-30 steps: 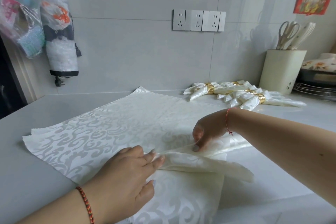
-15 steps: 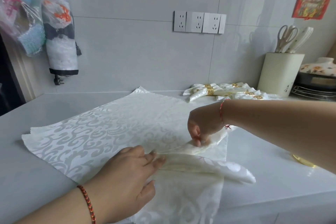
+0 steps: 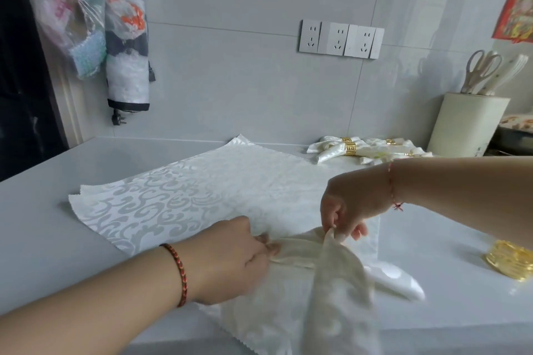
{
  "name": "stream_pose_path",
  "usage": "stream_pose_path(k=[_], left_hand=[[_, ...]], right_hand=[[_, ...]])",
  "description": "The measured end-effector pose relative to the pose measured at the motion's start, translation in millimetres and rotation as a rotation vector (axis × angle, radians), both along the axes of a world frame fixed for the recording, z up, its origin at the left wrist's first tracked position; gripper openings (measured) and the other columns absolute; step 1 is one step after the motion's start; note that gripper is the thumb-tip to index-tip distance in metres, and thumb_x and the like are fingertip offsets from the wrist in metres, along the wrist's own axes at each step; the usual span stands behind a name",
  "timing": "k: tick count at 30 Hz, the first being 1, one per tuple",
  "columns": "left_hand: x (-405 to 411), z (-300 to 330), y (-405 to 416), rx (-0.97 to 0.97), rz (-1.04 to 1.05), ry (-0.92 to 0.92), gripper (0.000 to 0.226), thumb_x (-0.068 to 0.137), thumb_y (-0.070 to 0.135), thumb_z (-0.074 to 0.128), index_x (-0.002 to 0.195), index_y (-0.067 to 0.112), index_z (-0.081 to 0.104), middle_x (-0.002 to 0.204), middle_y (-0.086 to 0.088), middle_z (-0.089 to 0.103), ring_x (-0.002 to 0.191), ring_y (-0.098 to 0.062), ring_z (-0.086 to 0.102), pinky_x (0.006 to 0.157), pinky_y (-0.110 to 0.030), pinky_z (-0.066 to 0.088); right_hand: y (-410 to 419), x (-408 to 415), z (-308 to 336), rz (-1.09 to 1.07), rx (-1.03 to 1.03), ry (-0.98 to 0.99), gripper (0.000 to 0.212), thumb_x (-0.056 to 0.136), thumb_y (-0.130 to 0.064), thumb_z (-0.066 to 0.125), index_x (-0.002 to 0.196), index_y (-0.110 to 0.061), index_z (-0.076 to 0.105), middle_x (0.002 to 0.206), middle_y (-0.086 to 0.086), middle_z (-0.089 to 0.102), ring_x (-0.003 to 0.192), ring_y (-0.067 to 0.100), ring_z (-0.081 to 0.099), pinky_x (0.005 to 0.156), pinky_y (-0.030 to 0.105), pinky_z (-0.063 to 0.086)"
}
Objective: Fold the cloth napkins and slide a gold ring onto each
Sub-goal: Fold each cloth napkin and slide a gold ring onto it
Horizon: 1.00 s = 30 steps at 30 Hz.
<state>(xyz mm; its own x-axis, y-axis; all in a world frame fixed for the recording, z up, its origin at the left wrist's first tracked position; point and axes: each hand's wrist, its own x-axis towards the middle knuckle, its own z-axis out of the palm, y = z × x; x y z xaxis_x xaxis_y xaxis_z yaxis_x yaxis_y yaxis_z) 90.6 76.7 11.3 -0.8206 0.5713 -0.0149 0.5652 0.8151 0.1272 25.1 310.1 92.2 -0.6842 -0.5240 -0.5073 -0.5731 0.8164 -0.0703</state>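
A cream patterned napkin [image 3: 202, 190] lies spread on the white counter [image 3: 43, 225], with more sheets stacked under it. My left hand [image 3: 230, 256] pinches a gathered fold of the top napkin near its front edge. My right hand [image 3: 349, 207] pinches the same fold further right and lifts it, so cloth [image 3: 337, 282] drapes down toward the counter's front edge. A pile of gold rings [image 3: 510, 262] sits on the counter at the right. Several folded napkins with gold rings [image 3: 349, 150] lie at the back.
A cream utensil holder [image 3: 467, 127] with scissors stands at the back right, by a pot at the frame's edge. Wall sockets [image 3: 340, 39] are above the counter. Plastic bags [image 3: 95, 32] hang on the left wall.
My right hand has moved left along the fold and raised it. The cloth has bunched up and now hangs over the front edge. The pile of gold rings has come into view.
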Motion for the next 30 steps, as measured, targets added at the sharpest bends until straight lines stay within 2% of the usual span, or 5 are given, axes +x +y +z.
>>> stream_pose_path(k=[4, 9, 13, 21, 30], left_hand=[[-4.3, 13.7, -1.0, 0.137, 0.075, -0.18, 0.049, 0.103, 0.036, 0.029, 0.061, 0.021, 0.049, 0.069, 0.003, 0.035, 0.061, -0.014, 0.037, 0.061, -0.028, 0.033], [-7.8, 25.5, 0.3, 0.197, 0.144, -0.339, 0.042, 0.1, 0.054, 0.024, 0.089, 0.054, 0.065, 0.099, 0.006, 0.05, 0.098, -0.012, 0.052, 0.091, -0.025, 0.036], [-13.5, 24.8, 5.4, 0.147, 0.17, -0.236, 0.057, 0.099, 0.054, 0.029, 0.065, 0.016, 0.055, 0.063, 0.003, 0.05, 0.062, -0.011, 0.048, 0.064, -0.024, 0.038], [-31.1, 18.1, 21.6, 0.179, 0.232, -0.055, 0.058, 0.084, 0.048, 0.066, 0.044, 0.02, 0.035, 0.043, 0.004, 0.029, 0.04, -0.01, 0.029, 0.044, -0.023, 0.022], [-50.1, 18.1, 26.3, 0.225, 0.301, -0.269, 0.038, 0.07, 0.04, 0.083, 0.101, 0.022, 0.068, 0.092, 0.008, 0.071, 0.081, -0.009, 0.065, 0.072, -0.02, 0.05]], right_hand=[[-0.6, -1.5, -11.8, 0.065, -0.114, 0.133, 0.02, 0.082, -0.046, 0.068, 0.092, -0.029, 0.068, 0.096, -0.011, 0.058, 0.086, 0.003, 0.056, 0.082, 0.023, 0.048], [-3.8, -4.8, -28.8, 0.039, -0.236, 0.116, 0.012, 0.091, -0.042, 0.058, 0.09, -0.031, 0.061, 0.102, -0.006, 0.058, 0.102, 0.015, 0.055, 0.095, 0.039, 0.045], [-6.0, -5.4, -37.3, -0.018, -0.261, 0.094, 0.023, 0.095, -0.041, 0.052, 0.099, -0.02, 0.062, 0.097, 0.0, 0.056, 0.096, 0.021, 0.055, 0.091, 0.036, 0.045], [-16.7, -11.2, -54.0, -0.061, -0.216, 0.093, 0.035, 0.097, -0.045, 0.044, 0.07, -0.023, 0.05, 0.093, 0.014, 0.056, 0.079, 0.018, 0.047, 0.085, 0.041, 0.045], [-12.1, -19.6, -66.7, -0.13, -0.318, 0.147, 0.029, 0.089, -0.047, 0.059, 0.074, -0.022, 0.055, 0.076, -0.004, 0.057, 0.064, 0.007, 0.045, 0.062, 0.021, 0.038]])
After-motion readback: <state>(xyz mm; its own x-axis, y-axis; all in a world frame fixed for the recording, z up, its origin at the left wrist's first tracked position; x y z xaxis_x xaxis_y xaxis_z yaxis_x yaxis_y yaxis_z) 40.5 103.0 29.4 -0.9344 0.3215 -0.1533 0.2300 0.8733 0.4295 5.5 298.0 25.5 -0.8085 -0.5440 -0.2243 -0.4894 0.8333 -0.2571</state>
